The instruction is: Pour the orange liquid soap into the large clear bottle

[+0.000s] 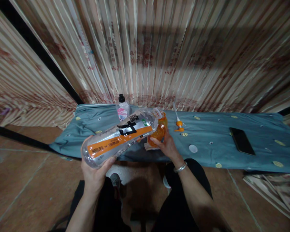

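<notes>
My left hand (pixel 96 172) is closed around the base of a large clear plastic bottle (pixel 120 137) with a silver and orange label. The bottle tilts with its neck to the upper right, against the mouth of a small orange see-through bottle (pixel 158 130). My right hand (pixel 169 145) grips that orange bottle, with a silver bangle on the wrist. A pale folded cloth or paper (pixel 151 146) shows under the orange bottle. An orange pump top (pixel 179 124) with a thin clear tube lies just beyond my right hand.
On the cloth-covered bench (pixel 207 138) stand or lie a clear squeeze bottle (pixel 122 108) with a black cap, a round white cap (pixel 193 148) and a black phone (pixel 242 140). A patterned curtain (pixel 159 51) hangs right behind it. Dark poles (pixel 38 45) run along the left.
</notes>
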`<state>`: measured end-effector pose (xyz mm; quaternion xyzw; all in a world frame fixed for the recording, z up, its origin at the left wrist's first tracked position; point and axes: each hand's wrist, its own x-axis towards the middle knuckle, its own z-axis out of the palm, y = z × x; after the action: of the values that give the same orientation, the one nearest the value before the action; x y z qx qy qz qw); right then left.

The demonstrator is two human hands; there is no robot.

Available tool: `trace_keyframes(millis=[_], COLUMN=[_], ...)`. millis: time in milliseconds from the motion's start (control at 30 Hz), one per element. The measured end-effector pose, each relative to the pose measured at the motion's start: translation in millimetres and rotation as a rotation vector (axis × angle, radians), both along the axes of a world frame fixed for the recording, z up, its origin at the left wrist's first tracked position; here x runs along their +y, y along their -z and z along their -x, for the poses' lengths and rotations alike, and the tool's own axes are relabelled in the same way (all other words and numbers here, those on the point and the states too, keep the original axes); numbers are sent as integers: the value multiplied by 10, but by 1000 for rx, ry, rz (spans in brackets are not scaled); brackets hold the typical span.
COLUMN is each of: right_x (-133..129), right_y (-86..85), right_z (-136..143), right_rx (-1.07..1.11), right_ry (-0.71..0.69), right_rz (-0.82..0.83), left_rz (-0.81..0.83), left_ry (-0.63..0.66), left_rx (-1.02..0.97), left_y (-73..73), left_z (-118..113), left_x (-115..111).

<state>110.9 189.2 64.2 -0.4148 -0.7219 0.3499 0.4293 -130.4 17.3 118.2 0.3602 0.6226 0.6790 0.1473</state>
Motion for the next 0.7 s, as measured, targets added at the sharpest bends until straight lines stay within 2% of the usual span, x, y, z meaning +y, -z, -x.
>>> trace_keyframes(millis=[233,500,700], right_x=[6,0,-2], right_y=[3,-5,-4], right_z=[-1,6,10], right_rx=[8,1,6], right_ry=[-13,-11,-8], right_rz=[-11,-12,-16], left_rz=[-16,-10,13], left_ry=[-31,10,-9], left_rx=[-30,-49,-30], left_y=[-81,13,1], left_z=[-78,-32,-24], left_x=[21,11,9])
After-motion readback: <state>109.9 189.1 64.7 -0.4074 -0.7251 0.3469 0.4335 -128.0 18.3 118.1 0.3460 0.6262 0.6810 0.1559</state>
